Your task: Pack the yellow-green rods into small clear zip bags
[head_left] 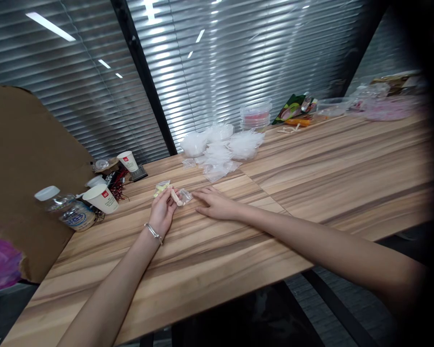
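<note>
Left hand (161,210): resting on the wooden table (311,168), a silver bracelet (153,233) at the wrist, fingers curled around a small pale piece (175,197) and pinching it at the fingertips.
Right hand (214,203): laid flat on the table, palm down, fingers stretched toward the left, grasping nothing; fingertips just beside a small clear bag (185,195).
Small pale piece: between the two hands, touching the clear bag; exact kind too small to tell.
Small packet with yellow content (161,188): lying on the table just beyond the left hand, near but apart from the fingers.
Pile of clear plastic bags (222,149): further back on the table, well apart from both hands.
Stack of clear round containers (255,115): behind the pile, near the blinds (256,48).
Paper cups (101,198): on the left side, one lying tilted, one upright further back.
Plastic bottle (63,208): lying beside the tilted cup.
Cardboard sheet (21,159): standing at the left edge of the table.
</note>
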{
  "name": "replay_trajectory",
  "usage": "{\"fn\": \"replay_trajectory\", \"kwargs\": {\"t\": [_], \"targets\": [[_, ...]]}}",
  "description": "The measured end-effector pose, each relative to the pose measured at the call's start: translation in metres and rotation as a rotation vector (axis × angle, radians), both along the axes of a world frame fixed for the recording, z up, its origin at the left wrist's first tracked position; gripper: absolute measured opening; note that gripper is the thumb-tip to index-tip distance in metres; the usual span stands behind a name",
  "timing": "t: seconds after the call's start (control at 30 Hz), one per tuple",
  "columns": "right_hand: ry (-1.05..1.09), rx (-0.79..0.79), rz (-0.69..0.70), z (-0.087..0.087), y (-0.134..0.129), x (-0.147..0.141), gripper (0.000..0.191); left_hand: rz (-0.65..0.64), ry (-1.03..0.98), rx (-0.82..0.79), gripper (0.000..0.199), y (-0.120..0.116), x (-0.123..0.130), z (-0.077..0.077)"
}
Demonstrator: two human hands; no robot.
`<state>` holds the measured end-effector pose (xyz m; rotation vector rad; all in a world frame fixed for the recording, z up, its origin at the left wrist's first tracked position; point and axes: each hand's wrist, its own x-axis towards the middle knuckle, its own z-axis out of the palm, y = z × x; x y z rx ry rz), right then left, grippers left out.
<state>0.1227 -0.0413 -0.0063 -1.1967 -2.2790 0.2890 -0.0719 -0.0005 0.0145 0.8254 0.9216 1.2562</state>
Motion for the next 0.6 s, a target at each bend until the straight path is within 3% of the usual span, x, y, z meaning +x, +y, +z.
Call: {"fn": "replay_trajectory", "kwargs": {"t": [0.23,0.6], "targets": [[0.049,-0.056,0.02,0.003,0.0,0.001,0.053,-0.042,0.024,0.044,0.024,-0.004,-0.001,-0.001],[0.795,-0.355,0.293,0.01,-0.004,-0.01,0.035,-0.154,-0.031,0.047,0.039,-0.016,0.009,0.001]]}}
